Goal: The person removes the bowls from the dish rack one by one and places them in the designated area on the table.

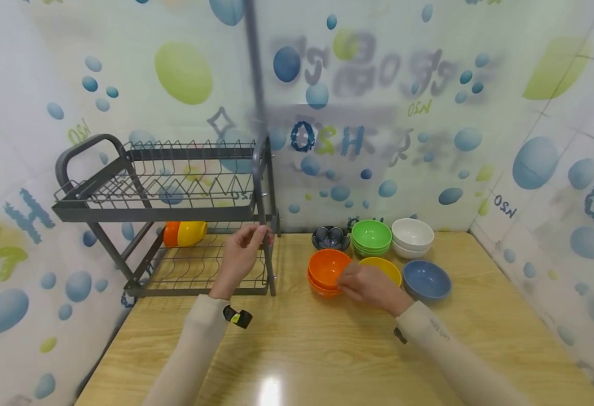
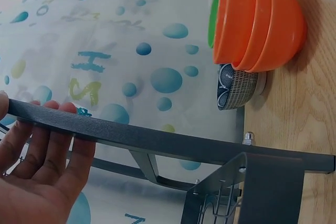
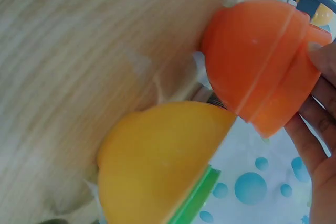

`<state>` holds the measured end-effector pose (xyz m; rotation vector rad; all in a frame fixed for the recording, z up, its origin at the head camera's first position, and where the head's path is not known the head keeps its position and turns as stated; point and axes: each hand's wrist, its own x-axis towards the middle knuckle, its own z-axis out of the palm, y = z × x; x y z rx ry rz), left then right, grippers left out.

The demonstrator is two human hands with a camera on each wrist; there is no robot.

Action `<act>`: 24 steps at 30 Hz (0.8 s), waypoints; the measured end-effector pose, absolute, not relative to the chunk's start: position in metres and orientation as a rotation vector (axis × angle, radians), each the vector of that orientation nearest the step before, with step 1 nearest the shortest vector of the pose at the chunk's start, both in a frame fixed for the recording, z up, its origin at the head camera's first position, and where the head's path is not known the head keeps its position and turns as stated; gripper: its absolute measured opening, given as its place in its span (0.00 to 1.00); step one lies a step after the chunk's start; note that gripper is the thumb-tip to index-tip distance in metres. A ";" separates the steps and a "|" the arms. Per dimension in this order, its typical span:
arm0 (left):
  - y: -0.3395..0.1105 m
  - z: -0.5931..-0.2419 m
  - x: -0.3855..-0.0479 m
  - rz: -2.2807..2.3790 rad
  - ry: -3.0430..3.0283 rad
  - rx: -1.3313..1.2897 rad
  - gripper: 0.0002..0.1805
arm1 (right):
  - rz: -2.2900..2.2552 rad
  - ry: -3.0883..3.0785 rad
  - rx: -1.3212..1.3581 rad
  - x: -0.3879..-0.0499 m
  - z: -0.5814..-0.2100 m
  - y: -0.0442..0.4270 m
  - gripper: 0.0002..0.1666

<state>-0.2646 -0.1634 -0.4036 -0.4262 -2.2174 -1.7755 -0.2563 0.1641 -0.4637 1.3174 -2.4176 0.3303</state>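
Observation:
Near the front right post of the dark two-tier dish rack (image 1: 154,213), my left hand (image 1: 241,254) grips the metal bar; the left wrist view shows the fingers (image 2: 79,161) bent against the post (image 2: 131,136), the thumb at its other side. My right hand (image 1: 370,286) pinches the rim of the top orange bowl (image 1: 329,267), thumb on one side and fingers on the other in the right wrist view. Other orange bowls (image 2: 283,30) are nested beneath it. Partly behind my right hand stands a yellow bowl (image 1: 387,267).
Green bowls (image 1: 372,234), white bowls (image 1: 412,233), a blue bowl (image 1: 426,279) and a dark patterned bowl (image 1: 330,238) stand around the orange stack. On the rack's lower tier, orange and yellow bowls (image 1: 191,233) lie on their sides. A patterned wall (image 1: 357,186) closes off the table's back.

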 end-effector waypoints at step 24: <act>-0.163 -0.404 -0.264 -1.776 -2.203 -0.438 0.25 | 0.270 -2.577 1.284 -0.253 -0.465 0.162 0.12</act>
